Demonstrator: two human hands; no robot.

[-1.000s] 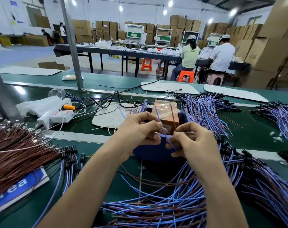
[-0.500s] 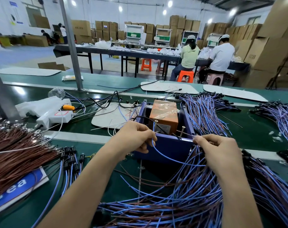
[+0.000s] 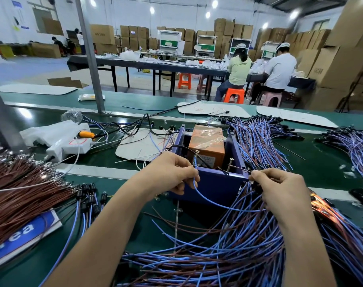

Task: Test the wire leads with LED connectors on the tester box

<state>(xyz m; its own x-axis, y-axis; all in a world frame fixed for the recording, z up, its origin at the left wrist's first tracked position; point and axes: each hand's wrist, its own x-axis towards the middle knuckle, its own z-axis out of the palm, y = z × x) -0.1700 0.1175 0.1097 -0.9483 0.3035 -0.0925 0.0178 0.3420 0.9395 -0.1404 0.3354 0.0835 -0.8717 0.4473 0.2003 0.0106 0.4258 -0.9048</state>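
The green table [image 3: 106,160] carries all items. A large wire pile [image 3: 228,255] lies beneath and nearer than the right hand [image 3: 280,189]; it is judged to be untested stock, so most of the work remains. A second bundle [image 3: 257,141] fans out beyond the right hand and is probably finished work. The tester box [image 3: 215,183] stands directly ahead of both hands. The left hand [image 3: 172,175] pinches one end of a blue wire [image 3: 217,204] at the left screw [image 3: 196,158]. The right hand pinches the other lead toward the right screw [image 3: 229,164]; contact cannot be confirmed. An orange glow [image 3: 319,201] just right of the right hand suggests a test in progress.
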